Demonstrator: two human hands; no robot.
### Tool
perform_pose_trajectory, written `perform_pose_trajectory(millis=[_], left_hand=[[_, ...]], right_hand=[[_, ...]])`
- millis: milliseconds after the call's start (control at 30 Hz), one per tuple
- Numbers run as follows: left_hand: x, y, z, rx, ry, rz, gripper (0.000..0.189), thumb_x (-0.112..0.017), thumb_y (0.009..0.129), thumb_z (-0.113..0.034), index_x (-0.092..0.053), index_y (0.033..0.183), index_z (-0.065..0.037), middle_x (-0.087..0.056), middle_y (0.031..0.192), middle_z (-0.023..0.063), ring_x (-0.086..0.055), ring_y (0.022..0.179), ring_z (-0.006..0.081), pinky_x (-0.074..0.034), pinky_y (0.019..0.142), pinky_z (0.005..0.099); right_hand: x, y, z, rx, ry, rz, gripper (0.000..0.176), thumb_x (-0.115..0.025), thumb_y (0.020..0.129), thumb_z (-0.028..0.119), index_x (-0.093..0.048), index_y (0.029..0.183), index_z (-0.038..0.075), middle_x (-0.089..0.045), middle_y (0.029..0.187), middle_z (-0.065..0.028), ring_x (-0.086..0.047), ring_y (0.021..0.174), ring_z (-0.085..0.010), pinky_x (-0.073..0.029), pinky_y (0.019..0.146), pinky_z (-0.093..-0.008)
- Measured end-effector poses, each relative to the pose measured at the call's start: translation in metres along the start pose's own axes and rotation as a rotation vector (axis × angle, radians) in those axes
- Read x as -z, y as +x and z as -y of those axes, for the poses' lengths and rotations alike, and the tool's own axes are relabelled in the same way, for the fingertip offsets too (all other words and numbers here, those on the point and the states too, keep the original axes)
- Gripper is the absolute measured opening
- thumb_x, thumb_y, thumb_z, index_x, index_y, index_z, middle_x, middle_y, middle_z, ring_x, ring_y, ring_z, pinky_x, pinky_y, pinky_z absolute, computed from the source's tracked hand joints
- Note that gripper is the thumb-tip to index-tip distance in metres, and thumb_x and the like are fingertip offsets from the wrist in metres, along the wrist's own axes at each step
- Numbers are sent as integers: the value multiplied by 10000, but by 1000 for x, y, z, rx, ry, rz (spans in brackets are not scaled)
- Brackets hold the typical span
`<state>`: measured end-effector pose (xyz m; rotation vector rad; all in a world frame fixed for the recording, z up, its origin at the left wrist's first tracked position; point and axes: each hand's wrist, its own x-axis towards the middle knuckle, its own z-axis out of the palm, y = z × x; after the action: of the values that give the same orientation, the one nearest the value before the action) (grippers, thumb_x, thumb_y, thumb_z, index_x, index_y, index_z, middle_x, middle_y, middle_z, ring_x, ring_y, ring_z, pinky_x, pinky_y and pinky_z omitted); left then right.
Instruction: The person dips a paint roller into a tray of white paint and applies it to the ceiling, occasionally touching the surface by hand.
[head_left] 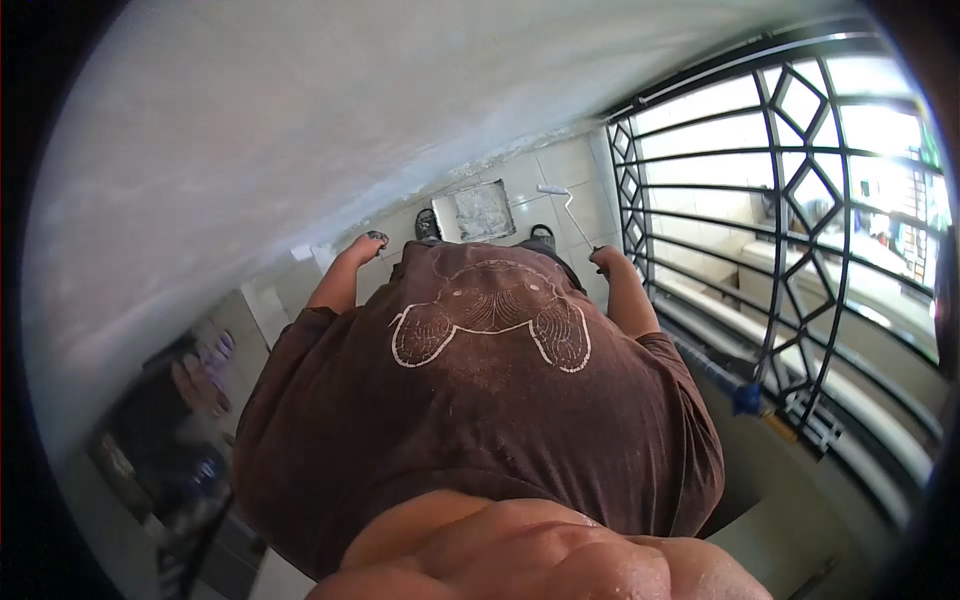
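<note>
My right hand (pixel 604 260) is closed around the handle of a paint roller (pixel 571 208). Its wire frame reaches away from the hand, and the pale roller head hangs above the floor tiles. On the other side, my left hand (pixel 368 247) is closed on a small dark grey object (pixel 377 237), too small to identify. A paint tray (pixel 449 225) smeared with whitish-grey paint lies on the floor between my feet, near the wall, and neither hand touches it.
A pale wall (pixel 300 110) rises close in front and to the left. Black metal bars (pixel 700 215) run along the right side. My shoes (pixel 428 225) stand on light floor tiles (pixel 565 165). Dark furniture with items on it (pixel 165 430) is behind me on the left.
</note>
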<state>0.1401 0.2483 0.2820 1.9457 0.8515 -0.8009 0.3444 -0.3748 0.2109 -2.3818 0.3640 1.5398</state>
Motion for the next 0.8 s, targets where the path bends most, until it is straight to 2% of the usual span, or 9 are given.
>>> perform_pose_trajectory(millis=[100,233,300,367,467,533,567,700,800], left_hand=[[-62,8,0,-110,-154,-126,195,-594,809,-272,-669,805,-92,-642,728,66,-575,621,180,-446,579,354],[-152,5,-22,49,-271,-139,248,-618,806,-288,-657,897,-61,-656,769,89,-598,644,204,-468,597,358],[-187,-5,-52,328,-154,-96,293,-619,819,-317,-652,944,-54,-658,786,98,-604,664,224,-472,614,366],[-227,26,-14,46,-179,37,313,-618,828,-332,-649,961,-51,-657,795,105,-607,696,220,-478,639,360],[-238,-36,-70,-239,-28,-165,317,-615,828,-310,-645,995,-42,-650,812,99,-603,722,214,-480,675,356],[-247,-52,-81,-96,-221,-169,317,-609,831,-290,-642,1031,-46,-659,861,101,-603,735,215,-483,698,346],[-255,-62,-85,-22,-324,-164,318,-606,832,-280,-640,1049,-49,-663,885,102,-603,742,215,-484,710,341],[-296,-90,-63,14,-466,-281,378,-605,834,-246,-613,1147,-35,-679,983,121,-623,790,205,-493,734,335],[-308,-126,-58,134,-384,-171,444,-638,823,-334,-625,1142,-25,-674,1021,141,-644,894,242,-495,804,354]], right_hand=[[63,21,9,107,-493,-18,459,-585,759,352,-648,1088,37,-675,1012,-177,-654,946,-326,-516,788,-406],[123,20,18,211,-672,9,501,-615,762,385,-629,1159,80,-602,1202,-177,-574,1126,-312,-448,952,-401],[134,88,-5,39,-664,99,564,-605,795,385,-533,1293,132,-419,1414,-148,-389,1299,-352,-343,1047,-451],[155,76,7,-135,-631,140,619,-604,807,385,-462,1366,164,-322,1483,-144,-267,1371,-379,-284,1078,-491],[162,33,24,-161,-770,95,625,-629,790,403,-460,1344,168,-343,1444,-150,-245,1348,-358,-259,1068,-498],[163,-1,34,-170,-864,-36,631,-645,778,414,-459,1329,170,-356,1419,-154,-231,1333,-344,-242,1062,-503],[170,28,30,-257,-843,205,717,-625,806,407,-355,1435,191,-236,1516,-156,-69,1423,-364,-151,1115,-521],[157,185,-2,-107,-1057,499,680,-610,818,401,-385,1414,162,-268,1510,-115,-193,1393,-375,-248,1088,-519],[165,152,14,14,-1138,227,620,-606,819,390,-454,1366,142,-354,1467,-123,-321,1346,-355,-327,1056,-479]])
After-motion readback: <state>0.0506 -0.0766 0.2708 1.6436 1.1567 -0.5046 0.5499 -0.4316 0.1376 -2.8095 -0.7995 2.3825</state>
